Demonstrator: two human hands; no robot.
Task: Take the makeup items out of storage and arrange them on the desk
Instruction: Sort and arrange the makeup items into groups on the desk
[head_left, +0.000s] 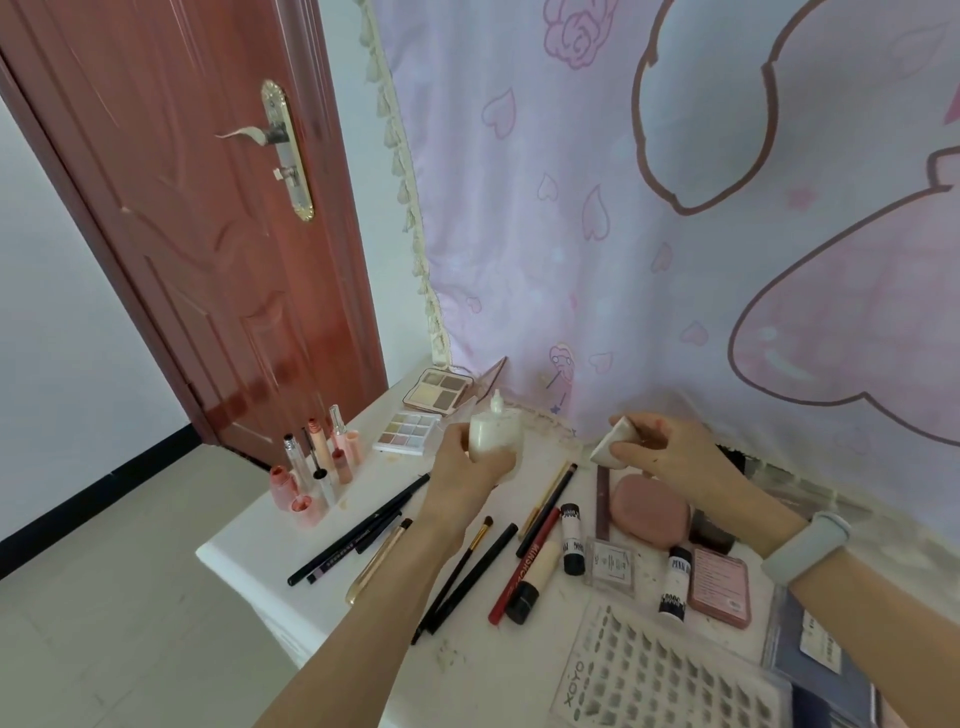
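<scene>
Left hand (467, 457) raised over the middle of the table (249, 540), fingers curled round a pale bottle (496, 434) with a small white cap, held upright and clear of the surface. Right hand (670, 449) raised nearer the back edge, fingers pinching a white wedge-shaped sponge (613, 441); a grey band (808, 545) on that wrist.

At the left edge, a cluster of upright lip tubes (327, 467), pink and clear, standing close together. Behind them, toward the back-left corner, two open eyeshadow palettes: a brown-toned one (439, 389) nearest the corner, a pastel one (408, 434) just in front of it.

Across the middle, lying flat and fanned out: dark pencils (358, 532) near the left edge, a gold-handled brush (376, 564) beside them, further black brushes and pencils (467, 577) below the left forearm, a red pencil (524, 566) and a stubby beige stick with a black cap (535, 584).

Toward the right: a pink rounded pouch (649, 506) under the right hand, two small white tubes with black caps (571, 538) (675, 584), a small clear box (613, 566) between them, a pink flat compact (722, 587) past the second tube. At the front edge, a clear tray of false lashes (670, 680) with a blue card (810, 654) to its right.

Behind the table, a pink cartoon-print curtain (675, 234); beyond the left edge, a red-brown door (208, 234) with a brass handle.
</scene>
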